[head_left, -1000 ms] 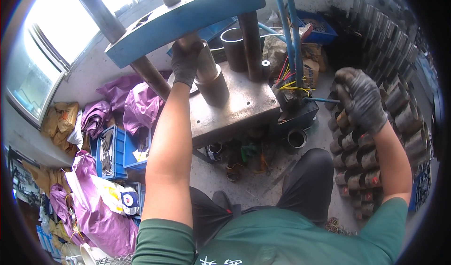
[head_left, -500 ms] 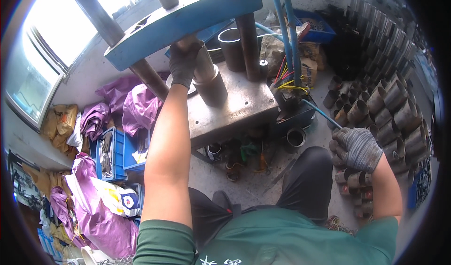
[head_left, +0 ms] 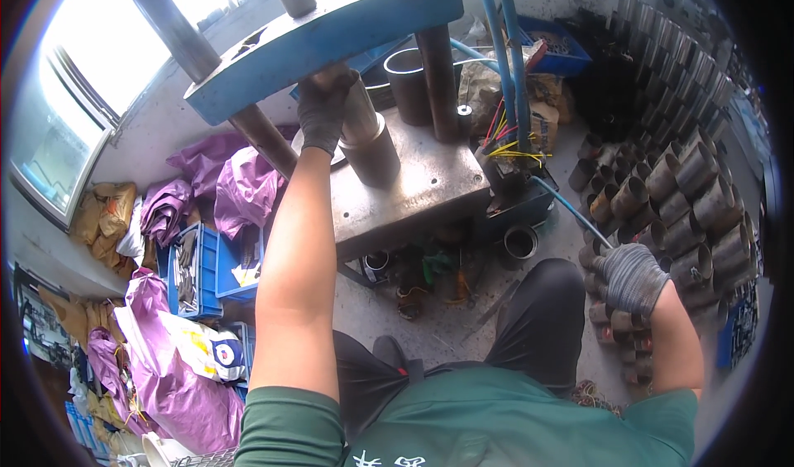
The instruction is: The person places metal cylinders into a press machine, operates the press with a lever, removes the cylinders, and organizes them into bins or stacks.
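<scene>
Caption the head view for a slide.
Gloved left hand at a metal cylinder beneath a blue crossbeam, right hand gripping a blue rod.

On the desk (head_left: 430,198) stands a cylinder (head_left: 374,162); the left hand (head_left: 322,118) is at its ten o'clock, a tube (head_left: 408,95) at its one. The beam (head_left: 331,45) crosses above, at the desk's eleven. From the desk, the lever (head_left: 572,211) lies at three, with the right hand (head_left: 633,278) at its outer end and pipes (head_left: 695,210) farther out. On the floor (head_left: 447,330), a ring (head_left: 521,256) stands at four. The crates (head_left: 229,258) lie at eight, the bags (head_left: 248,177) at nine, the window (head_left: 107,45) at ten.
</scene>
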Action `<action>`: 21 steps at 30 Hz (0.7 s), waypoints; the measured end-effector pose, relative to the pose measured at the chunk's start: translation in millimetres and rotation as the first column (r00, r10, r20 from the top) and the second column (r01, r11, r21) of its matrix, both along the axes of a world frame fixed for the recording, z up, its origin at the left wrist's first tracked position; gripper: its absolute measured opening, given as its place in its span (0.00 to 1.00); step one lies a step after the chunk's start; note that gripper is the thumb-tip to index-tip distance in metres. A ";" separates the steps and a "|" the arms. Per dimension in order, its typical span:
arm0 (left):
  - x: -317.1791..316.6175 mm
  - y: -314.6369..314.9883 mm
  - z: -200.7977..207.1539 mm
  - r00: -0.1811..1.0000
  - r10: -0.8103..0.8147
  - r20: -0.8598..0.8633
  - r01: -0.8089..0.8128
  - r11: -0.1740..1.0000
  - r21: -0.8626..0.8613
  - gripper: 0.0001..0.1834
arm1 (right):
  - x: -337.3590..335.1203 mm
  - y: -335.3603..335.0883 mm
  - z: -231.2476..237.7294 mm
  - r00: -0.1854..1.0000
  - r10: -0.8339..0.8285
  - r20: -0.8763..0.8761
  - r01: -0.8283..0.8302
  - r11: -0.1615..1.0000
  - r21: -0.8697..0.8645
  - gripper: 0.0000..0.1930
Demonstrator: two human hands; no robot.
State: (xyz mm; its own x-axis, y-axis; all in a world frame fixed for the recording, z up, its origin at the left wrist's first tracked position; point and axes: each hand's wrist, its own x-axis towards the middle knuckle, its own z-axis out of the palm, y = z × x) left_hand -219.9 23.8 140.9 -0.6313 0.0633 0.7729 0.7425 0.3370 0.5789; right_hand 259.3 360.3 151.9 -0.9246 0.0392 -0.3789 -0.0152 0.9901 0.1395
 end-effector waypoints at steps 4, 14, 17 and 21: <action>9.2 10.5 4.9 0.993 0.093 0.067 -0.087 0.993 -0.081 0.44 | 4.1 8.8 -2.4 0.966 -0.060 -0.251 -0.004 0.970 -0.244 0.12; -6.3 -0.3 -3.8 0.999 0.045 0.021 -0.045 0.999 -0.024 0.45 | 5.1 9.5 -8.2 0.976 -0.040 -0.216 -0.006 0.977 -0.211 0.11; 5.9 6.5 -0.8 0.999 0.014 0.037 -0.014 1.000 0.009 0.44 | 2.4 5.8 -2.4 0.992 -0.052 -0.119 0.030 0.983 -0.181 0.11; 8.9 5.0 3.2 0.999 0.022 0.038 -0.023 1.000 0.015 0.43 | 3.9 10.1 -5.1 0.972 -0.051 -0.231 -0.009 0.968 -0.250 0.11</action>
State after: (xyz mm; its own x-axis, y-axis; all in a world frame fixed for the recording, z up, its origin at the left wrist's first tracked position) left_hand -210.9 28.7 144.1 -0.6614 0.0372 0.7491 0.7122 0.3443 0.6118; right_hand 263.2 370.3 146.8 -0.9882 -0.0077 -0.1528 0.0097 0.9936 -0.1129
